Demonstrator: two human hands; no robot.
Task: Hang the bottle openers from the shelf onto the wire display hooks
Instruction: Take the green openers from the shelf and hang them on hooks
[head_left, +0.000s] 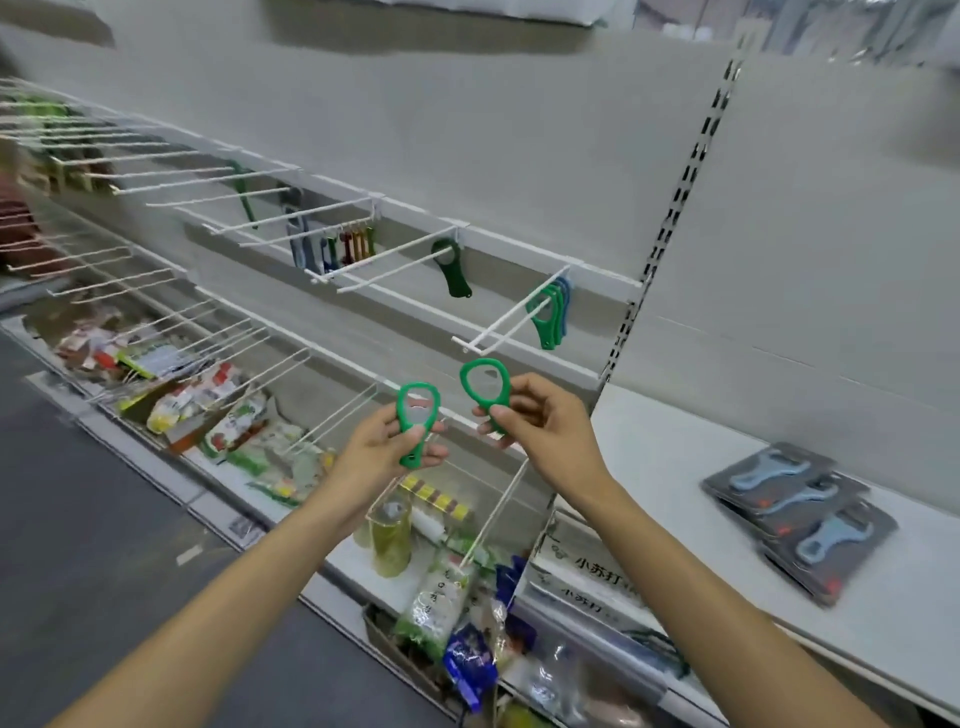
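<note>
**shelfstacker_07:** The person is holding one green bottle opener in each hand. The left hand (387, 447) is pinching the left opener (417, 422) low on its narrow handle, thumb on the front and fingers curled behind. The right hand (540, 423) is doing the same with the right opener (485, 391), and its big loop is pointing up at the tip of the nearest wire hook (501, 322).

**pegboard_pete:** Yeah, that looks like the right place to grab. They're looking like thin moulded plastic, so I'm guessing light and stiff, maybe a bit slick. Holding the handle end is keeping the loop clear for the wire.

**shelfstacker_07:** Agreed. That hook is already carrying a few hung openers (549, 312) pushed to the back, and a dark green one (451, 267) is hanging on the next hook over.

**pegboard_pete:** And carded blue openers (800, 514) are lying on the white shelf (675, 467) off to the right, well apart from the hands. Those I'm guessing are floppier, so gripping the card edge is probably making more sense.
</note>
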